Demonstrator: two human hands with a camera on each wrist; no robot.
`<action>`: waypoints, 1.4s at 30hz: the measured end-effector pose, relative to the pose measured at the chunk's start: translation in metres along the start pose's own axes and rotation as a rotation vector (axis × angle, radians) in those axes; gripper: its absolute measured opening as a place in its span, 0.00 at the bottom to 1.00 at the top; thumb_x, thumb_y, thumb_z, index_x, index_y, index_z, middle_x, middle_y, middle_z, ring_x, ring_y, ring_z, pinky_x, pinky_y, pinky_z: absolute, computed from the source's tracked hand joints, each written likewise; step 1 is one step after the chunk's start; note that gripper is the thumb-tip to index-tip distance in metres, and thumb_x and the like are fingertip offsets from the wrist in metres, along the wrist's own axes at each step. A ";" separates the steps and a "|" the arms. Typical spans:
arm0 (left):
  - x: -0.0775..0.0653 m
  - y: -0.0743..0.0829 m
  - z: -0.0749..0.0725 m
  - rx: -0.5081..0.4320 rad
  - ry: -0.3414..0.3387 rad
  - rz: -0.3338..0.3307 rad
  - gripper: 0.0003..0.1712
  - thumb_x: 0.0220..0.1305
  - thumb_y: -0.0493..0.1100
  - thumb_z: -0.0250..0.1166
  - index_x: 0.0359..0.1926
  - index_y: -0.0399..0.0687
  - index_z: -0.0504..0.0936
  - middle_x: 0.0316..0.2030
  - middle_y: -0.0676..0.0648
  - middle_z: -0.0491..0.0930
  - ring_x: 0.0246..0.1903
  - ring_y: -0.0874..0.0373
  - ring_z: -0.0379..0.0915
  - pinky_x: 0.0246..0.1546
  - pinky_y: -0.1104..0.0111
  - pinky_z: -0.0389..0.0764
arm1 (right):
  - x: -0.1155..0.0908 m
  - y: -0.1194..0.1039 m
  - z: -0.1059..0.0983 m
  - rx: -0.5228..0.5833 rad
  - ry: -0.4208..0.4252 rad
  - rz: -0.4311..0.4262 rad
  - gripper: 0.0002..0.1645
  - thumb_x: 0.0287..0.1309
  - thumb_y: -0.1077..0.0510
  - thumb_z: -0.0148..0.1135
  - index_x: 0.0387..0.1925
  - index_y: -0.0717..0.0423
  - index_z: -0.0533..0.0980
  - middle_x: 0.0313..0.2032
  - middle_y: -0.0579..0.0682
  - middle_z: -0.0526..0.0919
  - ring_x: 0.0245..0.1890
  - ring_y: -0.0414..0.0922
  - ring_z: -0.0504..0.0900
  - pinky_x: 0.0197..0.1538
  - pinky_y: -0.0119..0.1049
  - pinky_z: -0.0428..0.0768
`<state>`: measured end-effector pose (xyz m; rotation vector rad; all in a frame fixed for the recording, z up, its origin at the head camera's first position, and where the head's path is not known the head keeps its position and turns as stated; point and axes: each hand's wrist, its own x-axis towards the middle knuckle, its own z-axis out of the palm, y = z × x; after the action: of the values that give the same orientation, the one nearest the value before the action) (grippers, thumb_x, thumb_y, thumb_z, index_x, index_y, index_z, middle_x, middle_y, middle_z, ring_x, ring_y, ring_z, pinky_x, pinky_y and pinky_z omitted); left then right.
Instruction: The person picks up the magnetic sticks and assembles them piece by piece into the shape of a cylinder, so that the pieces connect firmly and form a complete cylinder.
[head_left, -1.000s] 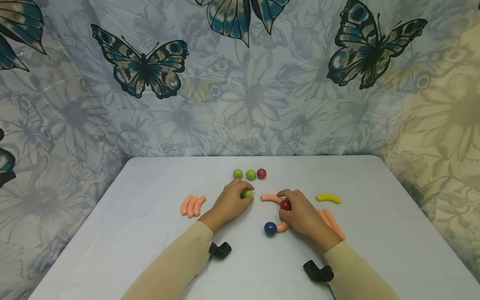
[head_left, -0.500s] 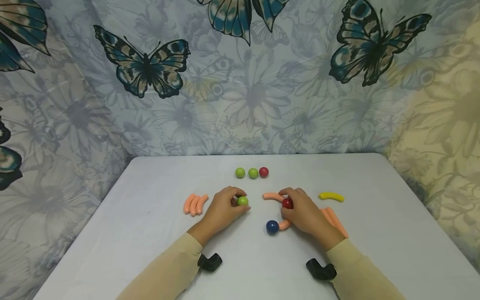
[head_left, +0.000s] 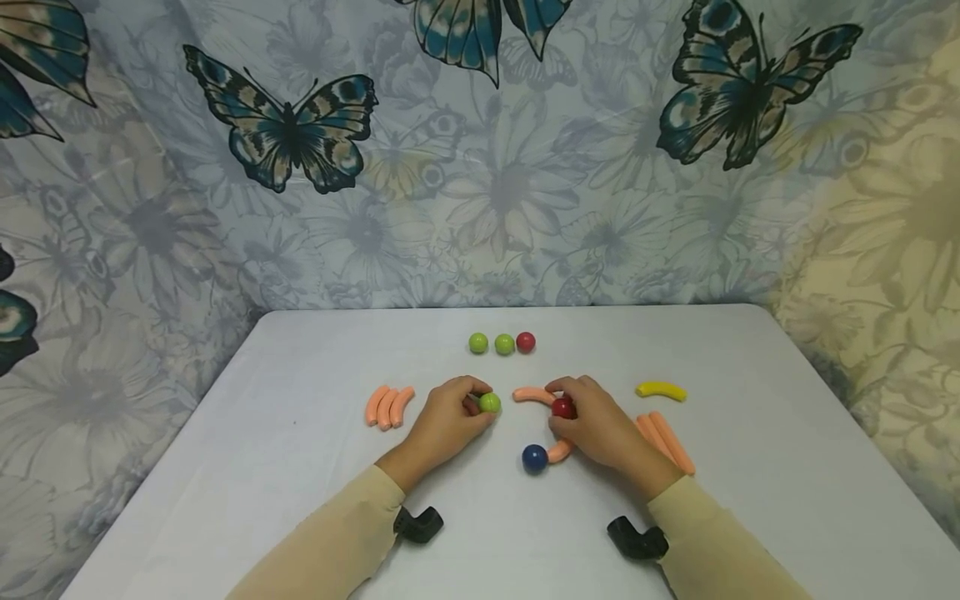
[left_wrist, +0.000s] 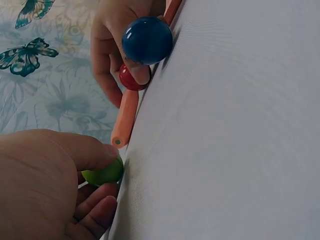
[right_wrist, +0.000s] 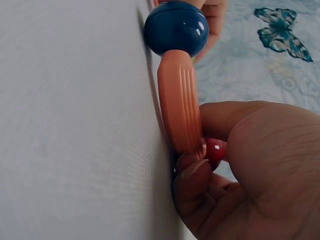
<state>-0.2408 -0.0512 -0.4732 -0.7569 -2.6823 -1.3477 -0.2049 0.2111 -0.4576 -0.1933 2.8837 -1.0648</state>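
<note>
My left hand (head_left: 448, 418) pinches a green ball (head_left: 491, 402) low over the table, thumb and fingers around its left side. Just right of that ball, an orange curved rod (head_left: 532, 394) points its free end, with a small hole in it, toward the green ball in the left wrist view. The rod's other end meets a red ball (head_left: 562, 407), which my right hand (head_left: 602, 427) grips. A second orange curved rod (right_wrist: 180, 100) runs from under the right fingers to a dark blue ball (right_wrist: 176, 29). The right hand hides where this rod ends.
Two green balls (head_left: 478, 342) and a red ball (head_left: 526, 342) sit in a row at the back. Three curved orange rods (head_left: 385, 408) lie left, long orange rods (head_left: 671, 442) right beside the right wrist, and a yellow curved rod (head_left: 662, 391) behind them.
My left hand first drew the green ball back toward me, then the ball edged right. The right hand has shifted slightly left with the joined balls and rods, narrowing the gap.
</note>
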 end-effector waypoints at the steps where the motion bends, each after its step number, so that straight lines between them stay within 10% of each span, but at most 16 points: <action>1: 0.000 0.000 0.000 0.001 0.001 0.000 0.18 0.65 0.35 0.80 0.54 0.41 0.88 0.44 0.51 0.83 0.37 0.61 0.80 0.39 0.68 0.83 | 0.000 0.000 0.001 0.009 -0.004 -0.004 0.27 0.66 0.62 0.71 0.66 0.56 0.80 0.49 0.55 0.78 0.45 0.50 0.78 0.46 0.45 0.82; 30: 0.001 -0.002 0.005 -0.044 0.010 0.023 0.18 0.68 0.36 0.77 0.58 0.41 0.87 0.52 0.48 0.85 0.40 0.61 0.82 0.42 0.66 0.84 | -0.001 -0.003 0.005 0.113 -0.037 -0.013 0.27 0.69 0.59 0.73 0.67 0.59 0.79 0.48 0.52 0.82 0.46 0.50 0.77 0.45 0.46 0.80; 42: 0.008 -0.001 -0.030 -0.100 0.030 -0.073 0.20 0.79 0.51 0.69 0.64 0.46 0.85 0.55 0.54 0.85 0.46 0.58 0.81 0.44 0.60 0.83 | -0.001 -0.005 -0.003 0.118 -0.082 -0.026 0.32 0.69 0.54 0.75 0.70 0.57 0.77 0.52 0.54 0.80 0.50 0.51 0.77 0.51 0.48 0.80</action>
<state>-0.2530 -0.0716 -0.4531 -0.6472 -2.6604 -1.5072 -0.2034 0.2099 -0.4519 -0.2619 2.7438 -1.1983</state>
